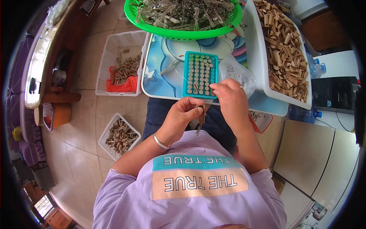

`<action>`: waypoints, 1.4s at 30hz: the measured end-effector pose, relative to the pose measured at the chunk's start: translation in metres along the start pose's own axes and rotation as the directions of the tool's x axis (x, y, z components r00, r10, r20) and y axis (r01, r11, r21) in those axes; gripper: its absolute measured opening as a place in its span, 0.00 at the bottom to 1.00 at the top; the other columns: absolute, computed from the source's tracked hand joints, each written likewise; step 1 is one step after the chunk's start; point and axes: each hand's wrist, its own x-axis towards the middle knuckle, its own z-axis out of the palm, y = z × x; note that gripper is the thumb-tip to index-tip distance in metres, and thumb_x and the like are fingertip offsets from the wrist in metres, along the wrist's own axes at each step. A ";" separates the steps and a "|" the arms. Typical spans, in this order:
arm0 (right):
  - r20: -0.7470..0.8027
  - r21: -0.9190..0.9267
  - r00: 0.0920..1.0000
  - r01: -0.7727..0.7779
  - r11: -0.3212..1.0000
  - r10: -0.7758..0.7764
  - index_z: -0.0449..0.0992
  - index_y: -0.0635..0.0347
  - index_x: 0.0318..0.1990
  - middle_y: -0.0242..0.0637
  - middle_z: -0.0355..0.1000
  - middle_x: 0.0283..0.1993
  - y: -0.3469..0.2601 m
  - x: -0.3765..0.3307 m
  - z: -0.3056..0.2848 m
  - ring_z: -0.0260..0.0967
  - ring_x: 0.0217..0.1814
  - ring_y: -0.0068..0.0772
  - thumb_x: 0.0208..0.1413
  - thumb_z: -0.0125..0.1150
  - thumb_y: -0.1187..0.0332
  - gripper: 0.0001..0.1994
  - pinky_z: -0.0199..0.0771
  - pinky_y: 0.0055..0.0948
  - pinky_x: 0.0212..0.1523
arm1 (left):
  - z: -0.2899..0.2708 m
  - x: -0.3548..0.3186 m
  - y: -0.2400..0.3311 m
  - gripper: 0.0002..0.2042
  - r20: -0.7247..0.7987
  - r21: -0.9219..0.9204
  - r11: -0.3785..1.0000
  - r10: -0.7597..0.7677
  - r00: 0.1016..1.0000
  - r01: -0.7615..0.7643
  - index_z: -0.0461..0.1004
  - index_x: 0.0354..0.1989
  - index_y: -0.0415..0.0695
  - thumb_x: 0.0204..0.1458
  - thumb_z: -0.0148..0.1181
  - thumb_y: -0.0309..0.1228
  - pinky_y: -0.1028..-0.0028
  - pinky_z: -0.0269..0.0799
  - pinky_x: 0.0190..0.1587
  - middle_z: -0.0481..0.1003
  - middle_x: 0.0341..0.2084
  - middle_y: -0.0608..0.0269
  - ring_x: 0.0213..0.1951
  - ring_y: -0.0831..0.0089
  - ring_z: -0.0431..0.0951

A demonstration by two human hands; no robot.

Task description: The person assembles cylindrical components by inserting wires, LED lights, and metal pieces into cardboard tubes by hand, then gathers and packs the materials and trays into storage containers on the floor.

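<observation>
My left hand (182,115) is closed around a small brown oblong piece (201,114), held upright just in front of the table edge. A thin dark strand (198,129) hangs from its lower end. The piece's exact kind is hard to make out. My right hand (233,102) has its thumb and fingers pinched at the near right corner of a teal tray (184,72). Whether something small sits between those fingertips cannot be seen. Rows of round, pale brown plugs (196,70) stand in the tray, and a few slots in it hold none.
A green basket (183,35) heaped with clear, wiry strands stands at the table's far side. On the right is a white bin (263,76) of brown split pieces. A clear plastic bag (244,72) lies beside the tray. White crates (100,72) and a small box (105,147) sit left.
</observation>
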 end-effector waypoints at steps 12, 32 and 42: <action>-0.043 0.231 0.998 0.059 0.971 -0.051 0.74 0.59 0.31 0.37 0.70 0.32 -0.013 -0.015 -0.008 0.68 0.36 0.44 0.46 0.65 0.74 0.05 0.69 0.39 0.36 | 0.002 -0.005 -0.001 0.10 0.012 0.046 0.998 0.047 0.999 -0.048 0.72 0.46 0.36 0.58 0.58 0.24 0.74 0.75 0.45 0.77 0.39 0.61 0.39 0.76 0.77; -0.064 0.041 0.996 0.066 0.997 -0.063 0.78 0.61 0.36 0.39 0.72 0.35 -0.006 -0.013 -0.003 0.70 0.37 0.43 0.45 0.66 0.75 0.09 0.72 0.36 0.36 | 0.000 -0.003 0.001 0.08 0.059 0.126 0.992 0.006 0.998 -0.014 0.72 0.44 0.36 0.58 0.56 0.23 0.75 0.73 0.40 0.77 0.37 0.61 0.35 0.76 0.75; -0.036 0.003 0.999 0.006 1.000 -0.006 0.75 0.61 0.32 0.39 0.70 0.33 -0.003 -0.011 0.000 0.69 0.38 0.45 0.45 0.65 0.76 0.07 0.71 0.40 0.36 | -0.004 -0.002 -0.003 0.11 0.053 0.064 0.998 0.005 0.999 -0.008 0.73 0.48 0.37 0.57 0.59 0.26 0.74 0.73 0.44 0.77 0.40 0.60 0.39 0.75 0.77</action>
